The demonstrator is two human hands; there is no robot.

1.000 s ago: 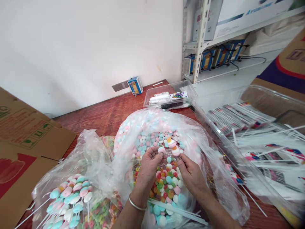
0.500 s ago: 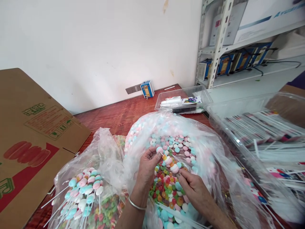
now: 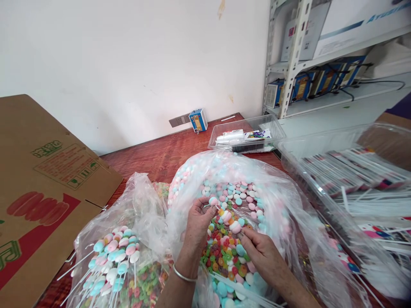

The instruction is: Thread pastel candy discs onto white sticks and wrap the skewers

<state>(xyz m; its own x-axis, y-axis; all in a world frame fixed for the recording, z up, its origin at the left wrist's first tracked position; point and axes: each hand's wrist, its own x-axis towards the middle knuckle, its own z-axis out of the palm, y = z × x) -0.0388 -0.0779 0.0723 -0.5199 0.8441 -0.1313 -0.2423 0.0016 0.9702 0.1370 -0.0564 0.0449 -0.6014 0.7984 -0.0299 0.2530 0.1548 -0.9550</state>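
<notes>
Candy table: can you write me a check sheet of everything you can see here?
Surface: red-brown wooden table, mostly covered.
Job's things: big clear bag of pink, blue and white candies, with colourful ring candies in the middle; a half-filled stick of candies between the hands.
Clutter: smaller bag of finished candy sticks; cardboard box at left; clear tray; bin of wrappers and sticks at right.
Grippers: left hand pinches a candy at the stick's top; right hand holds the stick lower down.
Cables: black cable on the shelf.
Surroundings: white wall; metal shelf with blue boxes.
</notes>
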